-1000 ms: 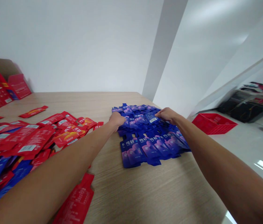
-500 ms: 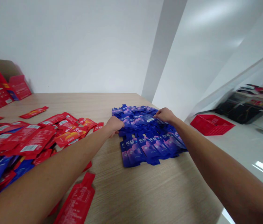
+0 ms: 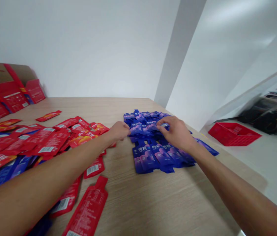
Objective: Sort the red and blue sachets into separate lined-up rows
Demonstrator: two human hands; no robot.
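Blue-purple spout pouches (image 3: 153, 155) lie overlapping in rows on the wooden table in front of me. My left hand (image 3: 120, 131) is closed at the left edge of the upper rows, with its fingertips on the side of a blue pouch (image 3: 136, 128). Over the right part of these rows is my right hand (image 3: 176, 131), its thumb and forefinger curled together at a pouch; its other fingers are partly hidden. One blue pouch (image 3: 207, 147) sticks out to the right, beyond my right wrist.
Red and orange pouches (image 3: 52, 141), mixed with blue ones, are heaped on the left under my left forearm. A single red pouch (image 3: 89, 206) lies nearest me. Open red cartons (image 3: 12, 95) stand at the back left. A red crate (image 3: 234, 133) sits on the floor at right.
My right hand has moved left across the blue pouches, turning so its back shows more. My left hand stays near their left edge. The view has shifted slightly left.
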